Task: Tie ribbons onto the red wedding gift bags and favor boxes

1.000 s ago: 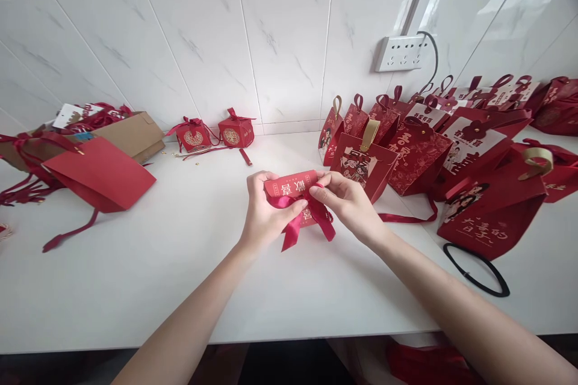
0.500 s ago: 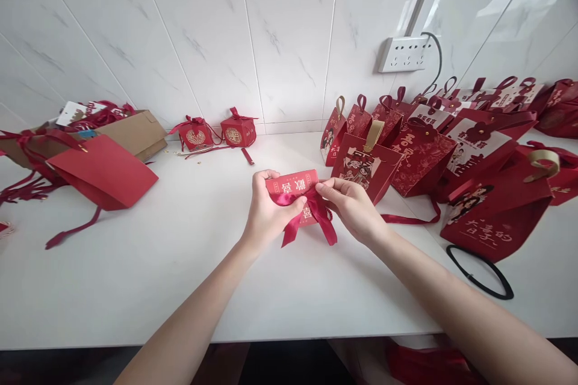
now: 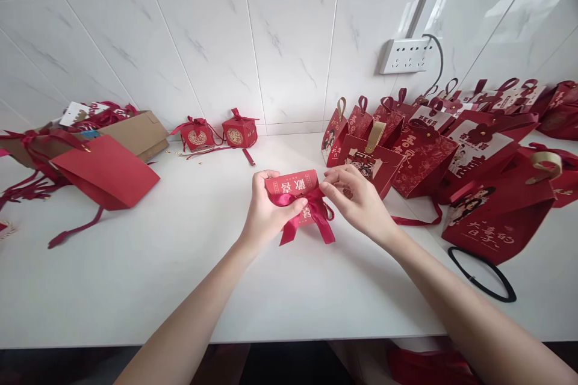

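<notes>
A small red gift box point(image 3: 295, 181) with pale printed characters is held just above the table, a shiny crimson ribbon bow point(image 3: 293, 198) tied across it. My left hand point(image 3: 266, 210) grips the box from the left, its thumb pressing on the bow's middle. The fingertips of my right hand point(image 3: 354, 195) are pinched at the bow's right loop. Two ribbon tails hang toward me over the front of the box. A short twisted cord point(image 3: 331, 212) shows at its right side.
Several red gift bags point(image 3: 424, 156) with loop handles crowd the right side. Two small red boxes point(image 3: 197, 134) sit by the tiled wall. At left lie a red bag point(image 3: 108, 171) and a cardboard box point(image 3: 135, 135) of ribbons. A black ring point(image 3: 483, 277) lies front right.
My right hand has shifted slightly up and right along the bow, with its fingers a little raised. The left hand and gift box have stayed nearly still.
</notes>
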`<state>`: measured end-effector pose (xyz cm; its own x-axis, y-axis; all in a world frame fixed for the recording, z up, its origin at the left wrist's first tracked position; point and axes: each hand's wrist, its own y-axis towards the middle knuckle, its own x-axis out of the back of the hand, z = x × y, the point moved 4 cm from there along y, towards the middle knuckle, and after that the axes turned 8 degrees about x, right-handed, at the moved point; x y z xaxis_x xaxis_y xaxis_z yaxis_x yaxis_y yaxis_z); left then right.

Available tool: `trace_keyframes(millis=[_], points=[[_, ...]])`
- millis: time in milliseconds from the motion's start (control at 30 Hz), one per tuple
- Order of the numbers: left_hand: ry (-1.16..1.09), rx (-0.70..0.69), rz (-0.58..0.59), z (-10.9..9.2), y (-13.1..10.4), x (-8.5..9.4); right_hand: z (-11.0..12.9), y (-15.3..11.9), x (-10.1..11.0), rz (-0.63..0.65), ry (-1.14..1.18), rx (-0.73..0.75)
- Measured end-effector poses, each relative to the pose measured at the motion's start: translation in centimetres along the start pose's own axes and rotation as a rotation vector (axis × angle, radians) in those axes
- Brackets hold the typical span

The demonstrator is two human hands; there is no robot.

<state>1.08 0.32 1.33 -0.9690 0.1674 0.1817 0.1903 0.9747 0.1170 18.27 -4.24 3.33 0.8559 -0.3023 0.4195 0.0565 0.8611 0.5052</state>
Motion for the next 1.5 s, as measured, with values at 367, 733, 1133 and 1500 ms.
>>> trace_keyframes(millis=[367, 733, 1133, 1500], points=[[-0.008, -0.002, 0.019, -0.2, 0.1, 0.0, 1.0, -0.2, 0.6, 0.086, -0.42, 0.561], [0.006, -0.012, 0.008, -0.2, -0.1, 0.0, 1.2, -0.6, -0.4, 0.009, -0.526, 0.693], [0.202, -0.296, -0.089, -0.6, -0.3, 0.3, 1.3, -0.7, -0.7, 0.168, -0.189, 0.423], [0.457, -0.661, -0.055, -1.2, -1.1, -0.3, 0.4, -0.3, -0.6, 0.199, 0.065, 0.094]])
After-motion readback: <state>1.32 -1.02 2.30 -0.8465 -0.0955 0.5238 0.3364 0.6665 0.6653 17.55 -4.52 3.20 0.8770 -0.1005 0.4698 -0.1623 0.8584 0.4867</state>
